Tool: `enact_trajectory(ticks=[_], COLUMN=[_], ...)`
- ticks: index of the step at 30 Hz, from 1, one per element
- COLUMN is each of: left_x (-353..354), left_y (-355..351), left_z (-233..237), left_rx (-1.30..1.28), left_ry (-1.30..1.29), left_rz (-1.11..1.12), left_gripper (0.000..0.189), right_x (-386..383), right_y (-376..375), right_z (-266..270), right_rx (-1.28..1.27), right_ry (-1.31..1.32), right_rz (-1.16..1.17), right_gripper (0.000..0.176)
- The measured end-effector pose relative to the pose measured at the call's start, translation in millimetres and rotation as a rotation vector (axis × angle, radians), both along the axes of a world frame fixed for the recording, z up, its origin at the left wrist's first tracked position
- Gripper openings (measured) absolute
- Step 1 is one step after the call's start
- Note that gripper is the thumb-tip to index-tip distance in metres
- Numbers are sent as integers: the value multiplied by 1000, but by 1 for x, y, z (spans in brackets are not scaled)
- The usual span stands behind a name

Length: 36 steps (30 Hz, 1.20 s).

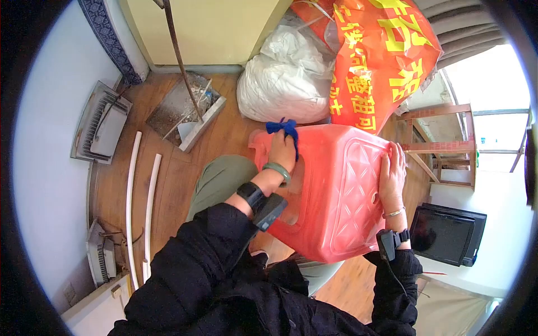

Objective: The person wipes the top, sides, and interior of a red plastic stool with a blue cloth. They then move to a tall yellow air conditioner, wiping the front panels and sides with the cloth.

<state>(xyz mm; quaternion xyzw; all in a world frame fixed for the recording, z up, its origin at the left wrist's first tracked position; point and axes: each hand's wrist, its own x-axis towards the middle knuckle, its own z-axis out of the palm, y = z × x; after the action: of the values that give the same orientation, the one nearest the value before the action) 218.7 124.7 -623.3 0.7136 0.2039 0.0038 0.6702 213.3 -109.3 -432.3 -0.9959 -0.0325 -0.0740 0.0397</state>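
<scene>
A pink-red plastic stool (356, 193) is tipped on its side in front of me, its diamond-patterned seat facing right. My left hand (282, 151) is closed on a blue cloth (284, 130) at the stool's left, by the leg end and the opening in its side. The cloth sticks out past my fingers; whether it touches the plastic is hard to make out. On the seat's right edge lies my right hand (393, 176), fingers stretched out and pressed against the surface, with nothing in it.
Beyond the stool are a white stuffed bag (286, 78) and a red banner with yellow characters (386, 61). A debris-filled dustpan (185, 109) and white pipes (133, 207) lie on the left floor. At right are a wooden frame (443, 147) and a black television (447, 234).
</scene>
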Motion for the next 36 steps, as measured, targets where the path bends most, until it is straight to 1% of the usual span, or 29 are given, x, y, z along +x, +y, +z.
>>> enact_trajectory(ticks=[1,3,4,5,7,8,9,10,11,13,14,16,17,19,20,21,23,24,26,29,30,31,32,33,34,35,36], left_x=[-5,-15,-19,-24,-39,-50,-62,-75,-91,-126,-140,-165,-179,-202,-209,-213,-220,-220,-214,-259,-266,-261,-253,-241,-226,-222,-221], left_y=[-2,-5,-7,-8,-6,-3,0,2,3,7,10,14,12,12,9,5,-4,-4,-4,-48,-62,-54,-43,-31,-25,-28,-30], left_z=[12,38,49,61,88,99,108,111,111,110,110,113,113,118,120,118,108,105,97,-44,-80,-73,-68,-50,-4,-4,-5], left_rx=[0,55,85,87,137,140,161,183,186,163,166,122,122,116,215,220,27,31,-43,-154,-330,-324,-508,-691,-933,-924,-1009], left_ry=[3,-96,-208,-206,-534,-532,-531,-531,-529,-407,-404,-517,-514,-112,-89,-87,223,225,541,616,638,642,752,862,884,887,842], left_rz=[-2,-22,5,6,58,54,-1,-56,-61,-262,-267,-328,-334,-473,-378,-380,-304,-307,-330,-190,-30,-36,-115,-193,94,95,146], left_gripper=[34,32,27,27,26,26,27,29,29,31,31,35,35,38,40,40,41,41,35,41,40,40,33,27,27,27,27], right_x=[0,1,1,1,3,2,2,3,3,2,2,2,2,2,2,3,3,2,1,1,2,3,4,3,3,3,3], right_y=[0,-1,-1,-1,-3,-4,-5,-6,-5,-3,-4,-4,-5,-4,-4,-3,-4,-4,-4,-5,-5,-6,-7,-7,-5,-4,-2], right_z=[-1,-1,-1,-1,-3,-4,-4,-4,-5,-4,-4,-5,-4,-5,-5,-5,-5,-6,-5,-6,-7,-7,-7,-8,-6,-6,-6], right_rx=[3,7,4,3,6,7,10,6,2,6,7,6,8,6,-10,-5,-4,-16,-8,3,5,8,14,21,35,43,14], right_ry=[-10,-19,-27,-35,-44,-53,-51,-55,-58,-55,-63,-72,-68,-85,-89,-88,-98,-107,-108,-120,-130,-127,-132,-134,-128,-126,-133], right_rz=[0,1,7,13,19,24,21,27,32,28,31,43,38,55,51,49,69,68,71,71,70,62,61,60,49,44,43], right_gripper=[49,49,48,48,48,47,47,47,47,46,46,46,46,45,44,44,43,43,43,44,45,45,45,46,46,46,44])
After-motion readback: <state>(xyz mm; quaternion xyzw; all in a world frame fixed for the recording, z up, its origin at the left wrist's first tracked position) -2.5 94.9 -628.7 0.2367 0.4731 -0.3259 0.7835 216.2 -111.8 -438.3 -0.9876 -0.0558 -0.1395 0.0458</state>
